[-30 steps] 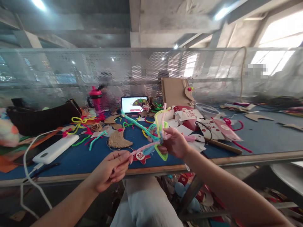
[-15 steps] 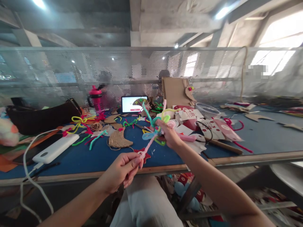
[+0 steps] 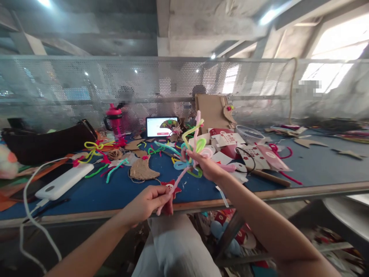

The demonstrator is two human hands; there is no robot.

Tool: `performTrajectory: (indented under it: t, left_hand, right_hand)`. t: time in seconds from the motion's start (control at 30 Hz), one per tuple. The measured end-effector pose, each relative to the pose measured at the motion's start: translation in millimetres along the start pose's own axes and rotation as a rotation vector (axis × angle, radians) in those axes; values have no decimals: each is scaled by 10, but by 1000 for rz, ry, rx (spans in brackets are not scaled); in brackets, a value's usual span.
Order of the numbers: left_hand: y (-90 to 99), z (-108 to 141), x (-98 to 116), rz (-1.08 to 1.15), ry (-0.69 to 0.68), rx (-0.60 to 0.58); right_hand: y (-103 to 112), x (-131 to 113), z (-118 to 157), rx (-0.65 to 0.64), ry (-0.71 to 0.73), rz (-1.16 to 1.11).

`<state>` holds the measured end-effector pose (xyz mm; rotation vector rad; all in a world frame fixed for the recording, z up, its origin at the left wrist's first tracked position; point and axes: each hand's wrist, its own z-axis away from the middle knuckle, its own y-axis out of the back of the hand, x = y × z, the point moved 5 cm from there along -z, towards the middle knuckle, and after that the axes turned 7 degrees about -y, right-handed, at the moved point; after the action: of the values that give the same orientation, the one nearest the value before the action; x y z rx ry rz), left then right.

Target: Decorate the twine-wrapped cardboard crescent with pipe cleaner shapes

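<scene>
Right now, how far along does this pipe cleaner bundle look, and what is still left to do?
Done: coloured pipe cleaners are already bent into loops and gathered in the right hand. In hand: the left hand grips the lower part of a long pink pipe cleaner running from the bundle, its end still unlooped. Left: perhaps that end, and loose pieces like the teal pipe cleaner on the blue table, though I cannot tell whether they are needed.

Left hand (image 3: 145, 205) moved closer to right hand (image 3: 205, 168), pink pipe cleaner (image 3: 178, 184) now bent downward, pipe-cleaner bundle (image 3: 192, 148) raised more upright
</scene>
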<state>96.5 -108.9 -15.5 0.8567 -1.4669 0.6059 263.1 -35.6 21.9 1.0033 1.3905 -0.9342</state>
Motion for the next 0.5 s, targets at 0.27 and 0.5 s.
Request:
performTrajectory:
  t: [0.27, 0.5]
  left_hand:
    - [83, -403, -182, 45, 102, 59]
    - [122, -580, -117, -64, -162, 36]
  right_hand:
    - [-89, 151, -144, -91, 25, 92]
    - [-133, 119, -125, -86, 14, 122]
